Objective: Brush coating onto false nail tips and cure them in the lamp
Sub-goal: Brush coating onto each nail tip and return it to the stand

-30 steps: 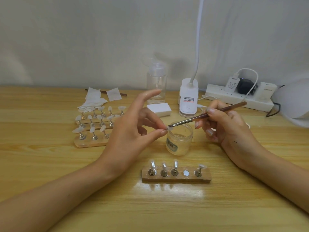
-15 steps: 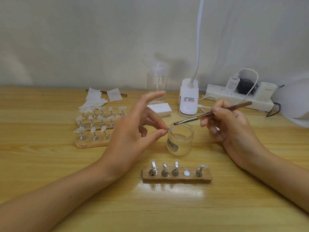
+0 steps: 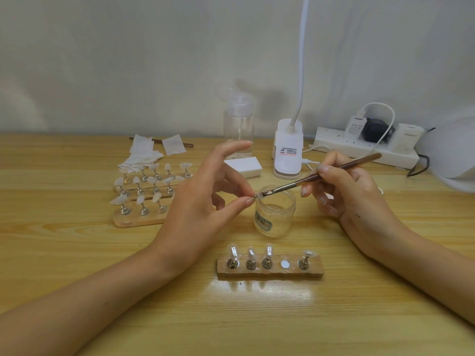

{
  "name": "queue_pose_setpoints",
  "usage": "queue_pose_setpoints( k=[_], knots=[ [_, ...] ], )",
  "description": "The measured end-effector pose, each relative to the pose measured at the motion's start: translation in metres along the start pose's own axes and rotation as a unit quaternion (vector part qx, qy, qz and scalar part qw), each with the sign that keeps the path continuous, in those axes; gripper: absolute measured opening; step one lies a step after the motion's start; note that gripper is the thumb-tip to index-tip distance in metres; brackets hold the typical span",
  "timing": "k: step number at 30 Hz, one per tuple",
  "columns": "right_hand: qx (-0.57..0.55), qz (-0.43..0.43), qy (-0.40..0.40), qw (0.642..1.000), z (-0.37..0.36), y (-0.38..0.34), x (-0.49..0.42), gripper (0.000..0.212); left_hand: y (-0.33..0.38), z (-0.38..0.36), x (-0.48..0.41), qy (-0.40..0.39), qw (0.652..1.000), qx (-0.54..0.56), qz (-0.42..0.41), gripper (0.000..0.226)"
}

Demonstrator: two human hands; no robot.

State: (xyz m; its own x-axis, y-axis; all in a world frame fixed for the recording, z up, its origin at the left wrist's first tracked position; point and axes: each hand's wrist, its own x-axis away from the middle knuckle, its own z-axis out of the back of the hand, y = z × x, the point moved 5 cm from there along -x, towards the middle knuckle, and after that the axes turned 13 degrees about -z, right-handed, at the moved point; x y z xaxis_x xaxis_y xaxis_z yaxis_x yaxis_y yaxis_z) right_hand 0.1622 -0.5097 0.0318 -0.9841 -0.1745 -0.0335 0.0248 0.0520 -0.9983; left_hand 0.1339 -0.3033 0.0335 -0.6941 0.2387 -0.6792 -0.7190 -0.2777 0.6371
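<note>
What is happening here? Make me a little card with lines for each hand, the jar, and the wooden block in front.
Left hand: pinches a nail tip between thumb and finger
Right hand: holds the brush, bristles at the tip
Jar: open, upright, between the hands
Front block: four stands, one bare metal disc

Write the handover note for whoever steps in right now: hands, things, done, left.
Left hand: fingers pinch one nail tip over the open jar.
Right hand: holds the brush, bristles on that tip.
Near holder: four stands with tips, fourth slot empty.
Back holders, left: many more tips.
Done: this tip is being coated; which others are coated cannot be told.
Left: finish it, probably return it to the empty slot, then cure in the white dome at the right edge, likely the lamp.
</note>
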Motion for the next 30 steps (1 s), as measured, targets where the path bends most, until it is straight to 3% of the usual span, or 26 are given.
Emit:
queue_pose_setpoints(
  k=[3, 6, 11, 15, 20, 24, 28, 30],
  knots=[
    [-0.013, -0.005, 0.02, 1.0, 0.0036, 0.0003, -0.0005, 0.029, -0.0002, -0.0003, -0.0002, -0.002, 1.0, 0.002, -0.003, 0.068],
    [-0.019, 0.013, -0.019, 1.0, -0.0019, -0.0029, 0.0012, 0.019, 0.0003, -0.0005, -0.0002, -0.004, 1.0, 0.001, -0.008, 0.068],
    [-0.013, -0.006, 0.014, 1.0, 0.0029, 0.0002, -0.0002, 0.027, 0.0011, -0.0002, 0.0, -0.005, 1.0, 0.002, -0.008, 0.068],
    [-0.02, 0.013, -0.024, 0.999, -0.0012, -0.0026, 0.0009, 0.022, 0.0024, -0.0003, -0.0005, -0.008, 1.0, -0.006, -0.01, 0.067],
    [-0.014, -0.003, 0.015, 1.0, 0.0038, 0.0004, -0.0004, 0.029, 0.0033, -0.0006, -0.0005, -0.008, 1.0, -0.006, -0.01, 0.065],
    [-0.022, 0.014, -0.017, 1.0, -0.0007, -0.0024, 0.0007, 0.023, 0.0041, -0.0007, -0.0009, -0.009, 1.0, -0.006, -0.013, 0.065],
    [-0.014, -0.005, 0.018, 1.0, 0.0025, 0.0003, -0.0007, 0.034, 0.0036, -0.0007, -0.0006, -0.01, 1.0, -0.005, -0.01, 0.065],
    [-0.026, 0.002, 0.011, 1.0, 0.002, -0.0014, 0.0, 0.029, 0.0035, -0.0006, -0.0007, -0.01, 1.0, -0.005, -0.011, 0.065]
  ],
)
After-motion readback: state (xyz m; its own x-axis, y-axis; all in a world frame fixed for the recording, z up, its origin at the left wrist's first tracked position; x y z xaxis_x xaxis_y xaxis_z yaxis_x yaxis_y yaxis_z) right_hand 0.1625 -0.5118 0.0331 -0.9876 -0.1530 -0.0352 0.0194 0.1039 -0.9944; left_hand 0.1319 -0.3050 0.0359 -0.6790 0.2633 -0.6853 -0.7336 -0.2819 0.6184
